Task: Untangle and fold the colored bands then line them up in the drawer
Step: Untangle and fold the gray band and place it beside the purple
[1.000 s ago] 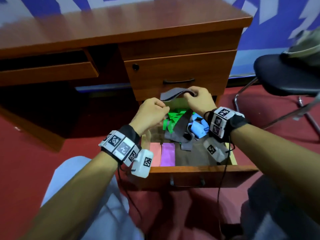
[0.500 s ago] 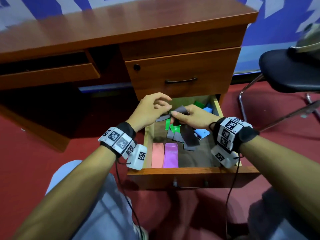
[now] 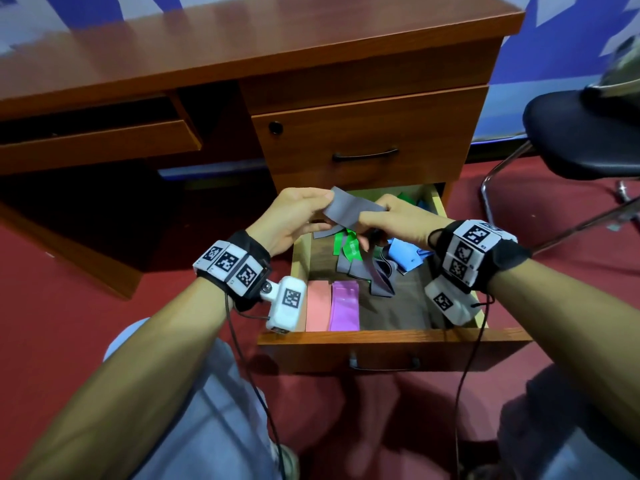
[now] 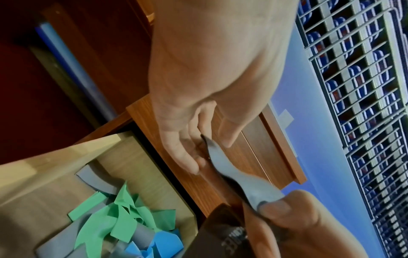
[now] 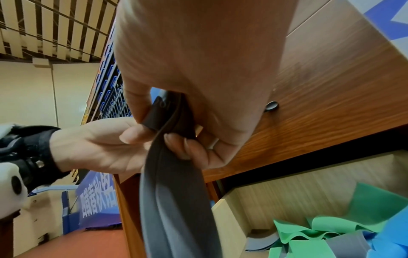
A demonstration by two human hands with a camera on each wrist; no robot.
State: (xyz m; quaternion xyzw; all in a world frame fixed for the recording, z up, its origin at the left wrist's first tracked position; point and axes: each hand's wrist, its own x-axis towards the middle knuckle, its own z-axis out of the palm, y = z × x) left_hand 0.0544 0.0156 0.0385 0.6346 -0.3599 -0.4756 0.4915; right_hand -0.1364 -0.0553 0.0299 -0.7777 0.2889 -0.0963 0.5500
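Both hands hold a grey band [image 3: 349, 209] above the back of the open drawer [image 3: 381, 336]. My left hand [image 3: 325, 202] pinches its left end, and my right hand [image 3: 375, 216] pinches it a short way along. In the right wrist view the grey band [image 5: 176, 200] hangs doubled from my right hand [image 5: 159, 111] toward the drawer. Below lies a tangle of green band [image 3: 348, 245], more grey band [image 3: 367, 271] and blue band [image 3: 403, 251]. A folded pink band [image 3: 317, 306] and a purple band [image 3: 344, 306] lie side by side at the drawer's front left.
The drawer belongs to a wooden desk [image 3: 242, 46], with a closed drawer [image 3: 363, 140] right above it. A black chair [image 3: 581, 133] stands to the right on red carpet. My knees are under the drawer front.
Both hands have come up from the tangle in the drawer. A short stretch of the grey band is now held flat between them, higher than half a second ago.
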